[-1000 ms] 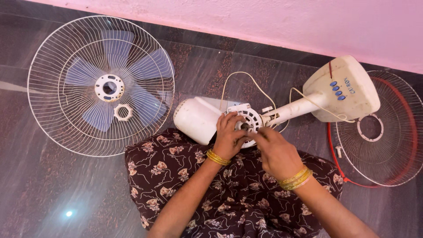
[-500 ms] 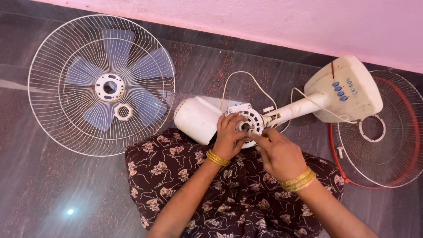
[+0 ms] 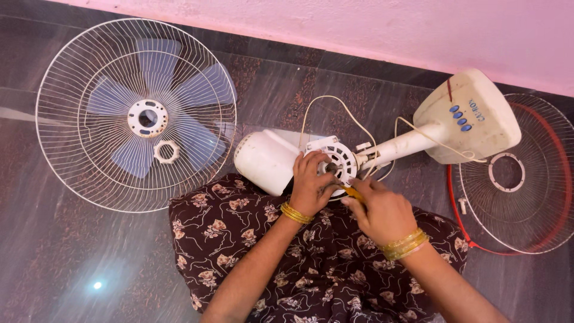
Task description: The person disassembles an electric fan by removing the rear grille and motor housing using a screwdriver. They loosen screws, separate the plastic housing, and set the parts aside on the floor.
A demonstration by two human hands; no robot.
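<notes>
White wire guard [image 3: 136, 113]: lies flat on the dark stone floor [image 3: 54, 251], well left of both hands; pale blue blades [image 3: 179, 128] and a loose white ring nut [image 3: 165, 151] show inside it.
Motor housing [image 3: 266, 160]: white, on its side just left of the left hand, above the lap in brown floral cloth [image 3: 311, 263].
Left hand [image 3: 311, 182]: fingers curled and pressed on the round vented motor face [image 3: 338, 160], steadying it; gold bangles at the wrist.
Right hand [image 3: 382, 209]: closed on a yellow-handled tool [image 3: 353, 192], its tip at the motor face's lower edge.
Cord [image 3: 335, 110]: cream, looping just beyond the hands.
Base [image 3: 472, 116]: cream, right of the hands, with four blue buttons [image 3: 459, 116].
Second guard [image 3: 520, 197]: red-rimmed, far right.
</notes>
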